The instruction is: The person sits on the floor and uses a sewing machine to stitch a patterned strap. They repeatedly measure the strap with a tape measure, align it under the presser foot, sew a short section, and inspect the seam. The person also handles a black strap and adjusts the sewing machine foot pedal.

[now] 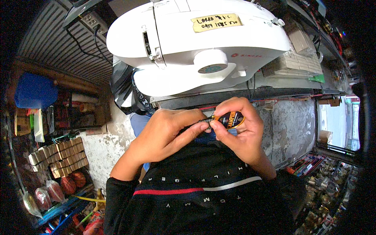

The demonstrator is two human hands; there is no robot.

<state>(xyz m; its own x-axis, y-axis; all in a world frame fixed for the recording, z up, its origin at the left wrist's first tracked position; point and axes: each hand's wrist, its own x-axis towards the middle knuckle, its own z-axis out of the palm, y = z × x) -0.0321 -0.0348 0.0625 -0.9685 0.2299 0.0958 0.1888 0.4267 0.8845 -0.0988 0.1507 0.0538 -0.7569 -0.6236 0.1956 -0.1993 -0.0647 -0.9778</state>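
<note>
Fingers of your right hand [241,131] pinch a small dark packet with orange edge [230,120], and your left hand [168,133] grips its other end; it looks unopened, held just below the white sewing machine [196,43]. Around you: stained concrete wall [291,129], stacked small boxes [58,156].
</note>
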